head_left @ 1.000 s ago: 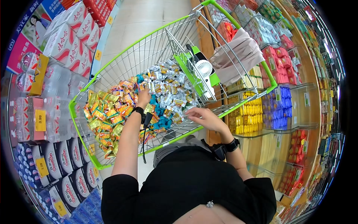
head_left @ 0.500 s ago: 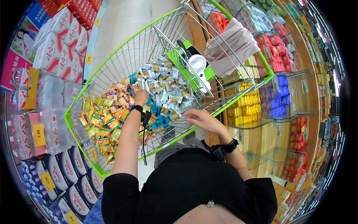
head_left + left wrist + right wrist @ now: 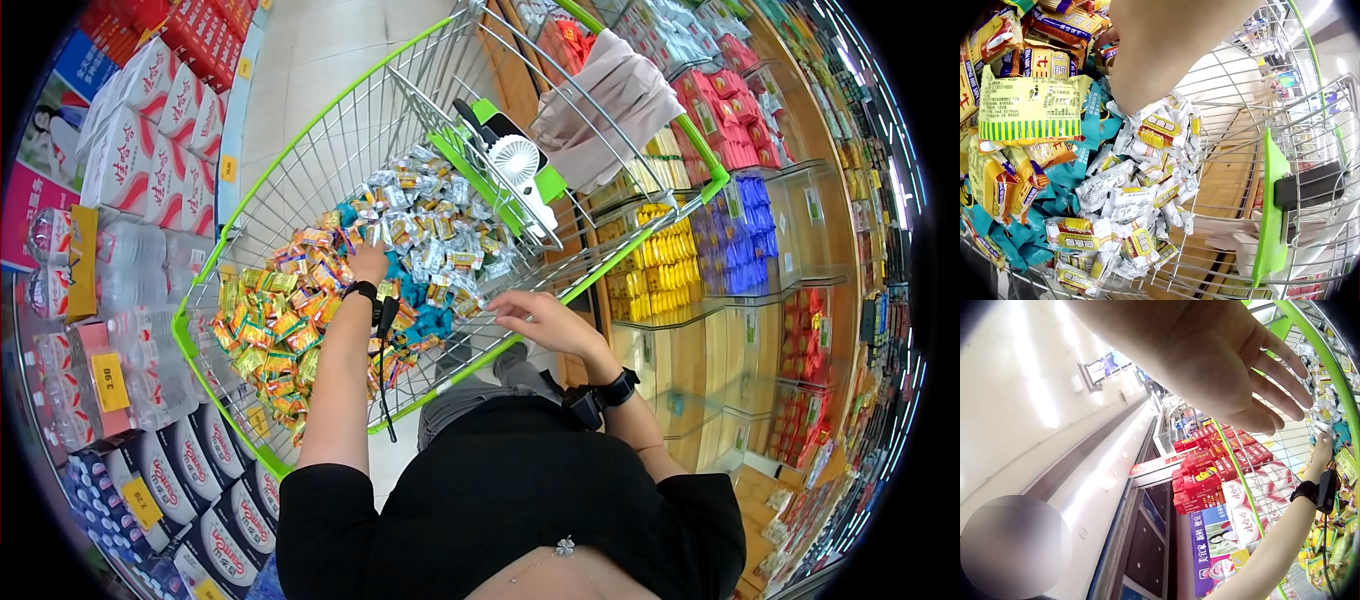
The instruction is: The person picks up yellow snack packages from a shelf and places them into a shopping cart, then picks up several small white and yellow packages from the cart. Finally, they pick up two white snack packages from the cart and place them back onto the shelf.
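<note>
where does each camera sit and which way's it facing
Head: on the head, facing down into the green-rimmed wire shopping cart; left hand, right hand, black shirt show.
Left wrist: under the wrist, facing silver-wrapped snack packets; the hand's base shows.
Right wrist: under the palm, facing sideways at red-stocked store shelves; straight fingers show.
Shared: head and right wrist show the left hand in the cart.

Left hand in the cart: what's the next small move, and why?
Probably close the left hand on one of the white packets and lift: it is down in that pile, while the right hand hovers open near the cart rim.
</note>
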`<state>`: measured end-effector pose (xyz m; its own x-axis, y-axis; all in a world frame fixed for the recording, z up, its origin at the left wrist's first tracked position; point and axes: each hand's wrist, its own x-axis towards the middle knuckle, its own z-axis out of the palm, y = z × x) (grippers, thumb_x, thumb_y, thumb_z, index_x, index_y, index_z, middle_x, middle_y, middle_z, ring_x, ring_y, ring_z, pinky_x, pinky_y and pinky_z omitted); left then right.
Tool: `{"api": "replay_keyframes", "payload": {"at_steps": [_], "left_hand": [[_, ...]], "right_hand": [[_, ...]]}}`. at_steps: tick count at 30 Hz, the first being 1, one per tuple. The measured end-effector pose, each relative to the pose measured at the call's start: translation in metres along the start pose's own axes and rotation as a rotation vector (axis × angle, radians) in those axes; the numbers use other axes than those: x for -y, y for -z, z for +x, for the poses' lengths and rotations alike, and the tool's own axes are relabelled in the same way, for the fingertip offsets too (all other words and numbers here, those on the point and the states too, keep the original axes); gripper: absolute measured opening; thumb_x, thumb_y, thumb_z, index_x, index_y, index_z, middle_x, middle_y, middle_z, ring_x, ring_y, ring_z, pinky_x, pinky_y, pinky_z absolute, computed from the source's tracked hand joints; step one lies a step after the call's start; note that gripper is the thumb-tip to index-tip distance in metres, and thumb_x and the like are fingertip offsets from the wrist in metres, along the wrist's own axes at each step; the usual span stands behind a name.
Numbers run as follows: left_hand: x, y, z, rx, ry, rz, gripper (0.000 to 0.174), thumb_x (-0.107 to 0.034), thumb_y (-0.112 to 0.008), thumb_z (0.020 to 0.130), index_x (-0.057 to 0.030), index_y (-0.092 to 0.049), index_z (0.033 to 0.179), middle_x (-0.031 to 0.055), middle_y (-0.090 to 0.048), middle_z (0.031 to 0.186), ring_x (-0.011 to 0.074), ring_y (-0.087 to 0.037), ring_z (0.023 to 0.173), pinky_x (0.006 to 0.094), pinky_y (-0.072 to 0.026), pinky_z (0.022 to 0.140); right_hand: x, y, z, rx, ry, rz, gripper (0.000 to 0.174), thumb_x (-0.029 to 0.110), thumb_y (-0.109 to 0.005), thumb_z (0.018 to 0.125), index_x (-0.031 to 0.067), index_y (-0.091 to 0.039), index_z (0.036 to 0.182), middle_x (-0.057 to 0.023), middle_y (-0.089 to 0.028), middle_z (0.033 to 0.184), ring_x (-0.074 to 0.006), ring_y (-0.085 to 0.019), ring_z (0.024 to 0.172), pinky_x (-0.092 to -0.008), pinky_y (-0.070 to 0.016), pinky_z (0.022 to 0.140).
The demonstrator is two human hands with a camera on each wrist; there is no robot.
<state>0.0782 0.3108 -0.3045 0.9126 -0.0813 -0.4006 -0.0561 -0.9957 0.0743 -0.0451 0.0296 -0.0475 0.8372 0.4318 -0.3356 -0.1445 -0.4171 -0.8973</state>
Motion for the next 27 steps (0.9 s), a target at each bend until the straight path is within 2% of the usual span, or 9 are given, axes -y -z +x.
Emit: {"api": "replay_keyframes", "payload": {"at_steps": [4,6,9,12,14,17,19,23,27], "left_hand": [[-0.002,0.012,-0.004,0.013,0.007,-0.018,0.024,-0.019,-0.051,0.074,-0.0132,-0.053,0.097,0.0119,-0.058,0.092,0.028,-0.054,0.091,0.0465,-0.0409,0.074],[0.003,0.015,-0.005,-0.083,0.015,-0.095,0.021,-0.014,-0.049,0.074,-0.0101,-0.053,0.094,0.0119,-0.06,0.08,0.0293,-0.058,0.077,0.043,-0.0446,0.064],[0.019,-0.002,0.007,-0.125,0.017,-0.17,0.017,-0.012,-0.049,0.072,-0.007,-0.049,0.089,0.0166,-0.058,0.078,0.0346,-0.055,0.079,0.0452,-0.0436,0.063],[0.014,0.008,-0.001,-0.211,0.002,-0.144,0.018,-0.009,-0.047,0.074,-0.0084,-0.051,0.092,0.0143,-0.059,0.074,0.0323,-0.058,0.072,0.0432,-0.0454,0.059],[0.006,0.017,-0.005,-0.089,-0.046,-0.152,0.027,-0.008,-0.052,0.071,-0.0108,-0.049,0.097,0.0167,-0.057,0.081,0.0341,-0.055,0.083,0.0441,-0.0451,0.065],[0.003,-0.003,-0.002,-0.224,-0.117,-0.19,0.031,-0.008,-0.055,0.07,-0.0126,-0.049,0.1,0.0166,-0.055,0.088,0.0329,-0.053,0.089,0.0451,-0.0441,0.071],[0.0,-0.004,0.004,-0.091,0.012,-0.184,0.03,-0.011,-0.051,0.073,-0.0157,-0.05,0.103,0.0153,-0.054,0.096,0.0315,-0.051,0.093,0.0461,-0.0427,0.075],[-0.002,0.001,0.007,0.056,-0.013,0.062,0.025,-0.018,-0.043,0.08,-0.019,-0.054,0.102,0.0133,-0.053,0.101,0.0282,-0.051,0.097,0.048,-0.04,0.077],[-0.001,0.01,0.0,0.049,0.0,0.091,0.027,-0.014,-0.049,0.075,-0.0154,-0.054,0.101,0.0126,-0.056,0.101,0.0286,-0.053,0.096,0.0443,-0.0433,0.073]], "right_hand": [[-0.001,0.001,-0.002,-0.014,0.012,-0.012,0.02,0.013,-0.052,0.08,0.0032,-0.054,0.098,-0.0106,-0.06,0.077,-0.0202,-0.058,0.071,-0.0301,-0.0453,0.064],[-0.002,0.002,-0.003,-0.016,0.024,-0.009,0.02,0.013,-0.052,0.08,0.0033,-0.054,0.097,-0.0106,-0.06,0.077,-0.0202,-0.058,0.071,-0.0304,-0.0452,0.064],[-0.006,0.003,-0.006,-0.019,0.038,-0.019,0.02,0.014,-0.052,0.08,0.0034,-0.054,0.097,-0.0104,-0.06,0.078,-0.0204,-0.058,0.071,-0.0304,-0.045,0.064],[-0.003,0.006,-0.01,-0.022,0.0,-0.051,0.02,0.014,-0.051,0.08,0.0036,-0.054,0.098,-0.0103,-0.061,0.078,-0.0208,-0.058,0.071,-0.0305,-0.045,0.065],[-0.001,0.008,-0.014,-0.038,0.007,-0.025,0.02,0.014,-0.051,0.081,0.0035,-0.054,0.098,-0.0105,-0.061,0.078,-0.021,-0.058,0.072,-0.0305,-0.045,0.065],[-0.005,0.013,-0.021,-0.062,0.018,-0.011,0.021,0.014,-0.051,0.081,0.0034,-0.054,0.099,-0.0109,-0.061,0.079,-0.0214,-0.058,0.073,-0.0307,-0.0451,0.066],[-0.008,0.016,-0.026,-0.078,0.029,-0.024,0.021,0.014,-0.051,0.081,0.0034,-0.054,0.099,-0.0111,-0.061,0.079,-0.0216,-0.058,0.073,-0.0308,-0.0451,0.066],[-0.012,0.023,-0.034,-0.079,0.015,-0.001,0.021,0.014,-0.051,0.081,0.0029,-0.053,0.099,-0.0119,-0.061,0.079,-0.0224,-0.058,0.075,-0.0314,-0.0452,0.067],[-0.014,0.028,-0.042,-0.089,0.015,0.014,0.02,0.014,-0.051,0.081,0.0023,-0.052,0.097,-0.0126,-0.06,0.079,-0.0235,-0.059,0.075,-0.032,-0.0452,0.067]]}}
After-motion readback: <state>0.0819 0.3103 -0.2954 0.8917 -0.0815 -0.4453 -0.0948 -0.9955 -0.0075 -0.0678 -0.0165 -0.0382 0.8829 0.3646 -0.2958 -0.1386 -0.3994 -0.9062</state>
